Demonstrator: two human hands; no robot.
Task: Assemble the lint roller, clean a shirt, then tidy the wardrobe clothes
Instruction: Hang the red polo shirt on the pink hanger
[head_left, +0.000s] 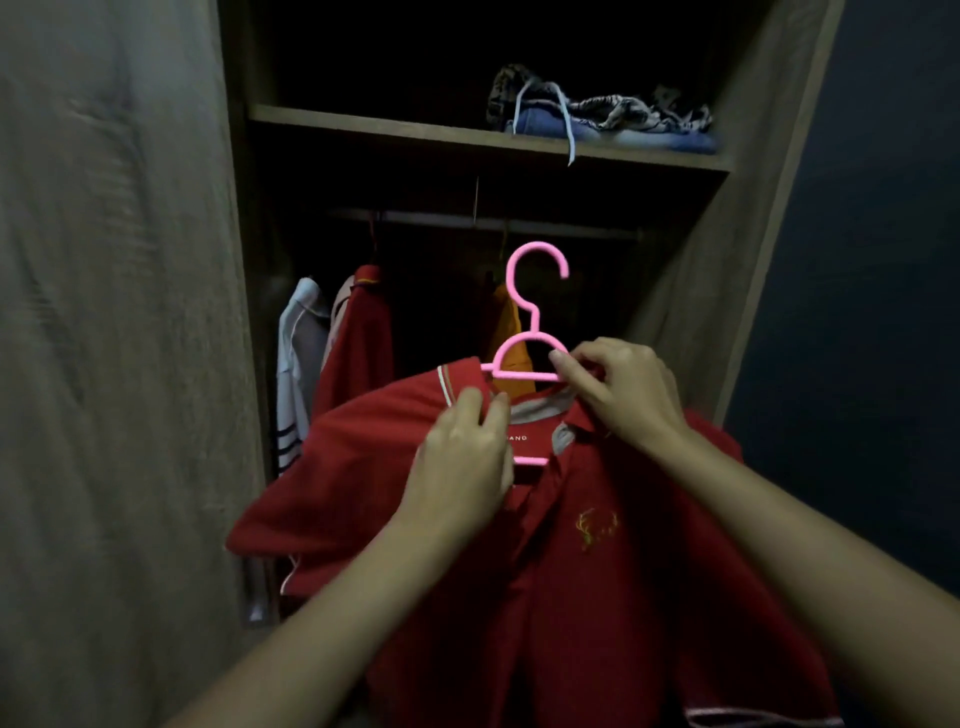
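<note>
A red polo shirt with a small gold crest hangs on a pink plastic hanger, held up in front of the open wardrobe. My left hand pinches the left side of the shirt's collar. My right hand grips the hanger's right shoulder together with the collar there. The hanger's hook points up, below the wardrobe rail and apart from it. No lint roller is in view.
On the rail hang a white shirt, a red shirt and an orange garment. The shelf above carries a pile of folded clothes. A wardrobe door stands at the left, a dark wall at the right.
</note>
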